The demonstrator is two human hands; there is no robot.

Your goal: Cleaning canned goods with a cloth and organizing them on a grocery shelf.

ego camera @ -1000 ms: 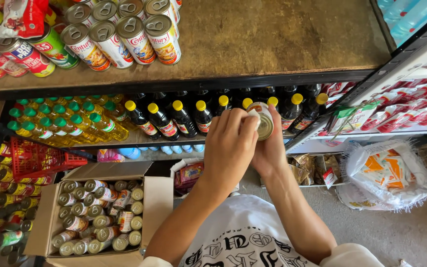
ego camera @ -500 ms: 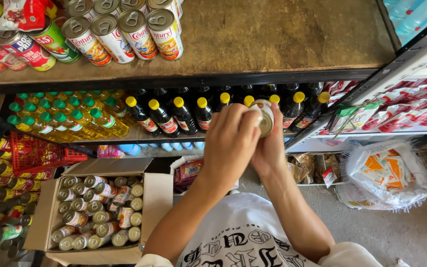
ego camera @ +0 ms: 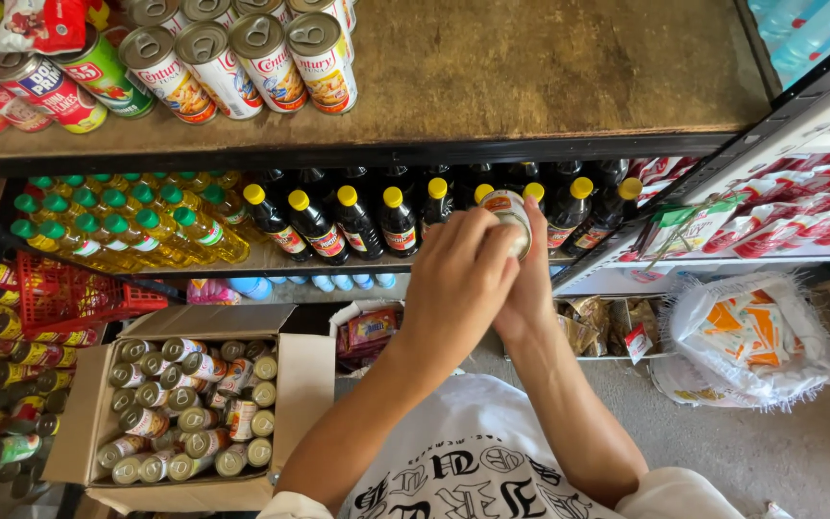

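I hold a small tin can (ego camera: 514, 213) in both hands in front of the shelves. My left hand (ego camera: 456, 282) wraps over its near side with the fingers curled across it. Behind and beneath it, my right hand (ego camera: 531, 291) grips the can, mostly hidden by the left. The can's light lid faces right and only part of its label shows. Just behind the can stands a row of dark sauce bottles with yellow caps (ego camera: 361, 223) on the middle shelf.
The top wooden shelf (ego camera: 549, 77) carries several upright cans (ego camera: 242, 53) at its left. Green-capped oil bottles (ego camera: 122, 231) fill the middle shelf's left. An open cardboard box (ego camera: 311, 363) with several cans sits on the floor at lower left. A red basket (ego camera: 69, 293) and snack packets (ego camera: 746, 332) lie nearby.
Both hands stay closed on the can and have risen very slightly. The view has shifted a little; nothing else moved.
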